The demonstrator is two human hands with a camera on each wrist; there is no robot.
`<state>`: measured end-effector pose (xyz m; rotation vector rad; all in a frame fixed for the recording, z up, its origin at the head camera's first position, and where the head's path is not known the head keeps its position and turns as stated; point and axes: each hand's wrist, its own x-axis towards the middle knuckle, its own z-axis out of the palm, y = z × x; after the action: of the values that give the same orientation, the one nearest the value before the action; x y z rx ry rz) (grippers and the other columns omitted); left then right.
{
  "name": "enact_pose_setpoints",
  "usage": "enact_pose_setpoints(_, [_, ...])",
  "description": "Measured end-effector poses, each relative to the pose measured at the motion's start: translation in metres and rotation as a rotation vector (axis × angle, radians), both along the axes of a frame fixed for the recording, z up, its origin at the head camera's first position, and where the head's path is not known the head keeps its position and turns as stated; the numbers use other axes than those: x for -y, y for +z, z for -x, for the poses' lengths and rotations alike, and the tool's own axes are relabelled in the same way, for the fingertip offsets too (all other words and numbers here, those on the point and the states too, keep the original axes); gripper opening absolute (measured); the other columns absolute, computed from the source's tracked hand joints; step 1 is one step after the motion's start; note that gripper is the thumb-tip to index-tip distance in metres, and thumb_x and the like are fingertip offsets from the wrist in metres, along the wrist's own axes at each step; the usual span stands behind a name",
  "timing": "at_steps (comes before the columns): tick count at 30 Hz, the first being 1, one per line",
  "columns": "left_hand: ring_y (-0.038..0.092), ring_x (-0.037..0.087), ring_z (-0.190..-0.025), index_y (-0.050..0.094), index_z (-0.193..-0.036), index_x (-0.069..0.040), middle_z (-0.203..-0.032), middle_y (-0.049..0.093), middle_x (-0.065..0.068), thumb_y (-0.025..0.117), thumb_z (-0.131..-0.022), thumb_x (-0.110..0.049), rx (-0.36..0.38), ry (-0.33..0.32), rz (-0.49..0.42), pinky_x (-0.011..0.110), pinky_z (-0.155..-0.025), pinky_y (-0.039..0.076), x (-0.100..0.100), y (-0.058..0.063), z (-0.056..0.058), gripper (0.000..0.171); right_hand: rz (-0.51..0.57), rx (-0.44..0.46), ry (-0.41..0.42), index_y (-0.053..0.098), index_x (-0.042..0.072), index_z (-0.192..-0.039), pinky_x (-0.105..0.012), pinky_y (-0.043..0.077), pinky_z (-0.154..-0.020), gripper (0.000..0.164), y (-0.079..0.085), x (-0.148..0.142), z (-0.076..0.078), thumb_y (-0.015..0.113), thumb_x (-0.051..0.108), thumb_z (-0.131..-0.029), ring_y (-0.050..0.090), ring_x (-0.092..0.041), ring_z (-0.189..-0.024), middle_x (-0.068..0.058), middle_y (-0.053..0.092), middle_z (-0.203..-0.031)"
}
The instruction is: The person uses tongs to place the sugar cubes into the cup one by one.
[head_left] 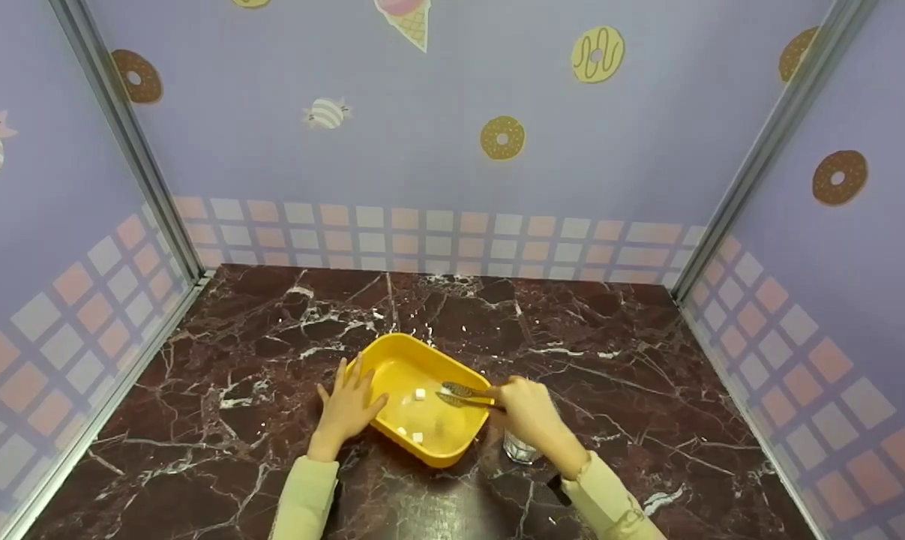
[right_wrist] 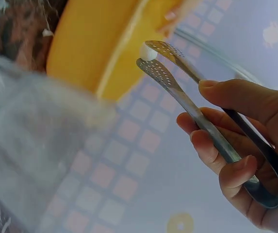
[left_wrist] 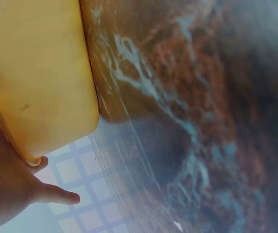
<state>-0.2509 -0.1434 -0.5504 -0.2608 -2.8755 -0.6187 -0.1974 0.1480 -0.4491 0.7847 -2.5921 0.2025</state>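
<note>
A yellow plastic tub stands on the dark marbled table, with several small white cubes on its floor. My left hand rests on the tub's left rim, fingers spread and straight, some of them outside the wall. In my right hand I grip metal tongs with perforated tips, thumb on one arm and fingers round the other. The tips reach over the tub's right side. Between them a white piece shows in the right wrist view. Below my right hand stands a clear glass, partly hidden by it.
White crumbs are scattered on the table behind the tub. Lilac panels with sweets printed on them and metal corner posts enclose the table at the back and both sides.
</note>
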Motion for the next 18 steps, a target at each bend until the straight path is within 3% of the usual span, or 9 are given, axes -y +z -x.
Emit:
enact_pose_setpoints(10, [0.012, 0.039, -0.136, 0.045, -0.131, -0.006, -0.148, 0.023, 0.013, 0.048, -0.085, -0.045, 0.0, -0.002, 0.004, 0.077, -0.092, 0.009, -0.001, -0.002, 0.001, 0.06, 0.038, -0.107, -0.104, 0.07, 0.015, -0.081, -0.033, 0.041, -0.042, 0.021, 0.031, -0.041, -0.015, 0.077, 0.022, -0.063, 0.051, -0.016, -0.053, 0.001, 0.06, -0.061])
enact_pose_setpoints(18, [0.013, 0.039, -0.135, 0.047, -0.129, -0.005, -0.147, 0.024, 0.013, 0.051, -0.085, -0.043, -0.014, -0.003, -0.016, 0.077, -0.092, 0.009, -0.001, -0.001, -0.001, 0.059, 0.07, -0.103, -0.168, 0.072, 0.015, -0.085, -0.029, 0.043, -0.044, 0.024, 0.042, -0.073, -0.035, 0.078, 0.017, -0.062, 0.047, -0.01, -0.05, -0.001, 0.06, -0.064])
